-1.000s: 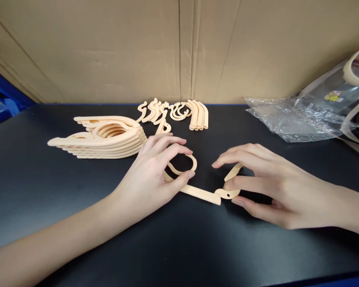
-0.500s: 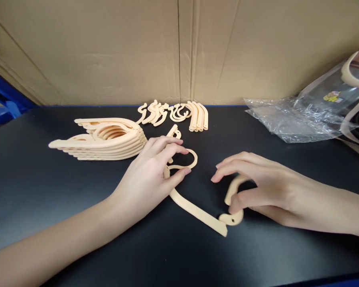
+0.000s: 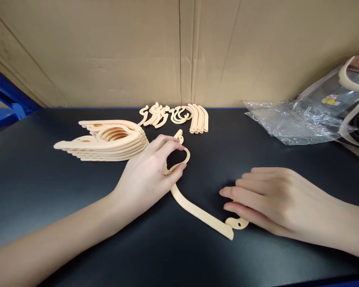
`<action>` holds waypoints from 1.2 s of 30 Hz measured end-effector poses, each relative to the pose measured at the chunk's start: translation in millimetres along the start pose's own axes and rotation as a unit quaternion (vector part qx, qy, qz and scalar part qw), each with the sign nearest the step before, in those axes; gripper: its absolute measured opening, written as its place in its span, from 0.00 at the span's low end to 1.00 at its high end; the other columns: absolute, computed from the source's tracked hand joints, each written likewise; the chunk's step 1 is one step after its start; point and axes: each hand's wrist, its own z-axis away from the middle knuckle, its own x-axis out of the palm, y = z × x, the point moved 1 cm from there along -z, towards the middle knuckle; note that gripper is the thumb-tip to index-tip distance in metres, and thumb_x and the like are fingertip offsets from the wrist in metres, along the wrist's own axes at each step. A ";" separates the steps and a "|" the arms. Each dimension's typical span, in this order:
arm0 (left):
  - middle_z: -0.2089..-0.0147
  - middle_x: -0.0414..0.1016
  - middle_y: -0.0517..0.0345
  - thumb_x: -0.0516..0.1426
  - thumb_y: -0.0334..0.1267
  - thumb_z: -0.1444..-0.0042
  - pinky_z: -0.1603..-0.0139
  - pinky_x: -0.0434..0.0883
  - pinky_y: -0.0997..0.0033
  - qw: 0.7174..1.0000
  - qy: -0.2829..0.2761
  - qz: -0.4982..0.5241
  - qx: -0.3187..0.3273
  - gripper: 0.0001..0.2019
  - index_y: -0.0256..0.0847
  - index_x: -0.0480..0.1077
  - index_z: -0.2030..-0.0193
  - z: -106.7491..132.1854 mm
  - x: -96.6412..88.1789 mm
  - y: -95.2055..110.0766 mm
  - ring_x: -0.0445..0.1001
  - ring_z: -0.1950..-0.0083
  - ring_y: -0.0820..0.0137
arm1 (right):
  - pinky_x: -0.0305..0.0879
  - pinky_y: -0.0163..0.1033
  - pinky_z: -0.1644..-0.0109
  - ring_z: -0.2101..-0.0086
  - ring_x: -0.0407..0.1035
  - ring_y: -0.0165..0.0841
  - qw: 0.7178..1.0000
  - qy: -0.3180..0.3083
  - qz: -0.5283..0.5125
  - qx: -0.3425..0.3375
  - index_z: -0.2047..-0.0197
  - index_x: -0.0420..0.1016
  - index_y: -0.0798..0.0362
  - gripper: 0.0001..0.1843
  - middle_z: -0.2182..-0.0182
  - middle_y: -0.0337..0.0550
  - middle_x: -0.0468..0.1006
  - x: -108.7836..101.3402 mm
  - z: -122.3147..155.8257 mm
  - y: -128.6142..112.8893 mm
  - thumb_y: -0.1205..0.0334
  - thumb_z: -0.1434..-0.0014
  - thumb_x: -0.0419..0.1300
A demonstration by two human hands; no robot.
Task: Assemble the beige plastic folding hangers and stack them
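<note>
A cream plastic folding hanger [image 3: 202,215] lies on the black table. Its long curved arm runs from under my left hand down to the right, where a short rounded end piece [image 3: 237,223] with a small hole meets it. My left hand [image 3: 155,163] is closed at the round hook loop [image 3: 188,157], thumb and fingertips touching its rim. My right hand [image 3: 263,199] is bent over the rounded end piece, palm down, fingers drawn together. It covers the rest of that piece, so its grip is partly hidden.
A stack of folded cream hangers [image 3: 119,145] stands at the left. Loose hooks [image 3: 157,114] and straight curved arms [image 3: 199,118] lie along the back near the cardboard wall [image 3: 113,52]. A small hanger part [image 3: 179,136] sits behind my left hand. Clear plastic bags [image 3: 290,121] lie at the right.
My right hand has turned palm down and moved slightly down and right, its fingers drawing together and covering the curved part. The hanger's right end has shifted slightly right.
</note>
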 end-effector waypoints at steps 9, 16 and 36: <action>0.44 0.77 0.60 0.56 0.39 0.36 0.56 0.73 0.68 0.998 -0.004 -0.036 0.041 0.07 0.44 0.74 0.54 -0.9 0.7 -2.7 0.78 0.47 0.64 | 0.67 0.38 0.59 0.61 0.69 0.34 0.981 -0.055 -0.185 0.024 0.60 0.71 0.54 0.16 0.56 0.48 0.74 -0.1 -6.5 -0.4 0.47 0.36 0.61; 0.47 0.78 0.53 0.49 0.40 0.31 0.64 0.72 0.69 0.992 0.001 -0.090 0.090 0.13 0.40 0.70 0.48 -0.7 -0.2 2.9 0.79 0.53 0.64 | 0.66 0.38 0.47 0.50 0.68 0.35 0.973 -0.072 -0.217 0.010 0.55 0.70 0.53 0.10 0.47 0.47 0.73 0.6 -6.0 -12.7 0.57 0.36 0.62; 0.44 0.73 0.51 0.48 0.22 0.37 0.49 0.73 0.65 0.977 -0.024 -0.034 0.210 0.16 0.37 0.69 0.47 -0.5 1.8 -1.3 0.71 0.45 0.64 | 0.66 0.44 0.48 0.52 0.68 0.35 0.983 0.007 -0.176 0.055 0.47 0.70 0.53 0.21 0.54 0.46 0.78 8.4 -6.9 14.2 0.80 0.35 0.45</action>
